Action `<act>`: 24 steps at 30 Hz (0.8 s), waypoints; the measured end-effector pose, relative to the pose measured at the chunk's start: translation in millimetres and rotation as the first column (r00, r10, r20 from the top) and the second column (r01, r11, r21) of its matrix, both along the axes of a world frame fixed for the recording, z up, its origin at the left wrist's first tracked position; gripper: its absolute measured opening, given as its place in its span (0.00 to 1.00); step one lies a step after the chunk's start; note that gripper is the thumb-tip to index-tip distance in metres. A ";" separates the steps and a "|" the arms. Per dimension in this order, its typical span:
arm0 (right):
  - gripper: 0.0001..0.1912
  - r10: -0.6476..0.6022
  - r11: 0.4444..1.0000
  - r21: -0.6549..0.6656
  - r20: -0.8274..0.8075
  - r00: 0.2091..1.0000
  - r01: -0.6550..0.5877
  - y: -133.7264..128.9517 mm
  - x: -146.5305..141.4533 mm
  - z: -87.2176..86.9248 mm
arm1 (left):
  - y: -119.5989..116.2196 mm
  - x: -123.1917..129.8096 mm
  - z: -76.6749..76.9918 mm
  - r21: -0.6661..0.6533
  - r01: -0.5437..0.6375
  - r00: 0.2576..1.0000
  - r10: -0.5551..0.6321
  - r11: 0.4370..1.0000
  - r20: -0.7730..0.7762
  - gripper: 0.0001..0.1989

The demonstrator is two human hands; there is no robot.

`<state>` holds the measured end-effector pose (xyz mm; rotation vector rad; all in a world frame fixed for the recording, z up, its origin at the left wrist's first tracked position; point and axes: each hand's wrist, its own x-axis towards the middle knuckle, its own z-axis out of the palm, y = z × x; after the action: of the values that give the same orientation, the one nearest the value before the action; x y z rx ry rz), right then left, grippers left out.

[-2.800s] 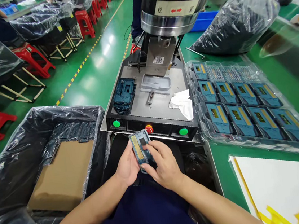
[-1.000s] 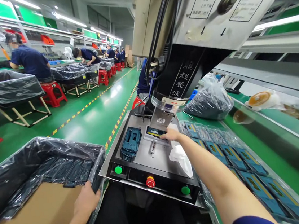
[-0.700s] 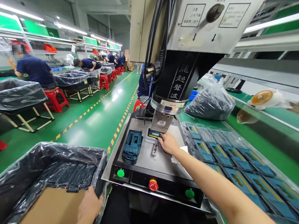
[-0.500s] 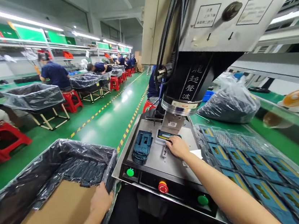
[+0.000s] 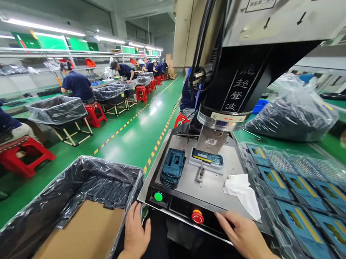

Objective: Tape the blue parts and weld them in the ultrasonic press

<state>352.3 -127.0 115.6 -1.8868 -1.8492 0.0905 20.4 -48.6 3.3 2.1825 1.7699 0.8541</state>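
My left hand [image 5: 136,231] is empty, fingers apart, between the lined bin and the front left corner of the press base [image 5: 182,202]. My right hand [image 5: 244,235] is at the base's front right, fingers stretched out and nothing visible in them; it covers the spot of the right green button. A blue plastic housing part with a yellow strip [image 5: 207,158] sits in the white fixture [image 5: 217,169] beneath the metal press horn [image 5: 209,139]. Left of it, a blue battery housing [image 5: 173,167] lies on the plate. The left green button [image 5: 158,196] and red emergency stop [image 5: 197,217] are uncovered.
A plastic-lined bin [image 5: 80,168] at left holds dark parts and cardboard [image 5: 79,241]. At right, a clear tray [image 5: 275,222] carries several blue parts. A white cloth [image 5: 242,192] lies on the plate. Behind stands a filled plastic bag [image 5: 294,114]. Co-workers sit along the far benches.
My right hand has left the part in the fixture and come back to the base's front edge. My left hand has left the bin's edge and moved right. The view has shifted left.
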 end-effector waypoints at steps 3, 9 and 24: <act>0.26 -0.068 0.998 -0.014 -0.084 0.994 0.067 -30.6 -0.5 -19.8 | -10.2 25.9 11.0 0.085 0.169 0.986 -0.169 0.982 -0.002 0.30; 0.27 -0.256 0.965 0.017 -0.141 0.956 0.261 -48.7 10.4 -47.0 | -15.8 58.0 14.5 0.075 0.328 0.944 -0.325 0.942 -0.058 0.36; 0.29 -0.256 0.964 0.044 -0.094 0.962 0.261 -44.1 17.2 -53.2 | -15.7 56.0 15.4 0.013 0.341 0.940 -0.341 0.940 -0.012 0.31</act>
<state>369.5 -171.2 62.4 -2.0333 -1.5171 0.0320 76.4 -64.2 18.7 2.4068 1.3295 0.7739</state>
